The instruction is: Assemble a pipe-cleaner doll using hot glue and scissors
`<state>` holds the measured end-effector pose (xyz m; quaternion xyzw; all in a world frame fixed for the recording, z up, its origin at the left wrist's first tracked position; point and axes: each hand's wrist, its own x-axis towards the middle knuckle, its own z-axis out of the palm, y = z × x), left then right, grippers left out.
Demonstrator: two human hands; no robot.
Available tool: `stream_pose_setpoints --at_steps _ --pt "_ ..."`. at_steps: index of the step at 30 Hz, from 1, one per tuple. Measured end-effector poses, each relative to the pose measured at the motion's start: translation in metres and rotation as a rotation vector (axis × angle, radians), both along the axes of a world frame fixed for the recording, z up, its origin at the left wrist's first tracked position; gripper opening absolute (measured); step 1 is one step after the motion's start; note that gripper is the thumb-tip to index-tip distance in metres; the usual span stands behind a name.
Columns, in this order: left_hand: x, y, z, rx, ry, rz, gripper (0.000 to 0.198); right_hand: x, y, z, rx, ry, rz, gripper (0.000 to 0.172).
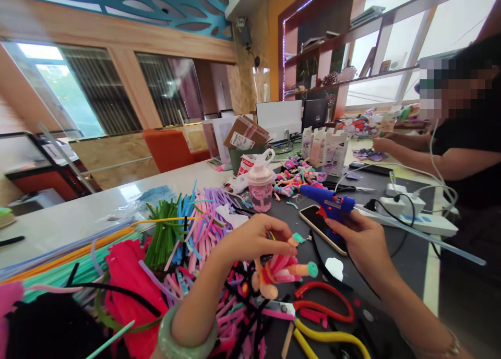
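My left hand [254,239] pinches a small figure of pink pipe cleaners [279,270], which has teal-tipped ends and a tan foam piece. A pale green bangle [183,333] circles that wrist. My right hand [354,239] grips a blue hot glue gun [326,202] with its nozzle pointing left and up. A long translucent glue stick [418,234] runs from the back of the gun to the right. Below the gun lies a smartphone [319,228]. Heaps of cut pipe cleaners [207,228] lie beside my left forearm, and red-handled and yellow-handled pliers [329,338] lie under my hands.
A white power strip [410,218] with black and white cords sits to the right. A co-worker [442,155] works at the far right. Ahead stand a pink lidded cup [260,187], a heap of finished figures [297,176], and white boxes [324,150].
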<state>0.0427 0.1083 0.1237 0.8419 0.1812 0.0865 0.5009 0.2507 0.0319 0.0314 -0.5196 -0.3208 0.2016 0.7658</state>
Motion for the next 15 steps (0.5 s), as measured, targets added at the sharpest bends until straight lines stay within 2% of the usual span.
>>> stream_pose_setpoints --at_steps 3,5,11,15 --pt "0.007 0.005 -0.015 -0.181 -0.159 0.035 0.021 -0.001 0.001 0.0 0.045 0.074 0.011 0.035" --pt "0.01 0.008 -0.024 -0.232 -0.211 0.099 0.025 -0.002 0.0 0.002 0.071 0.119 0.02 0.034" --pt "0.018 0.011 -0.04 -0.223 -0.254 0.425 0.026 -0.011 -0.01 0.01 0.042 0.218 0.139 0.032" --pt "0.024 0.012 -0.051 -0.244 -0.292 0.543 0.028 -0.016 -0.015 0.01 0.004 0.171 0.137 0.033"
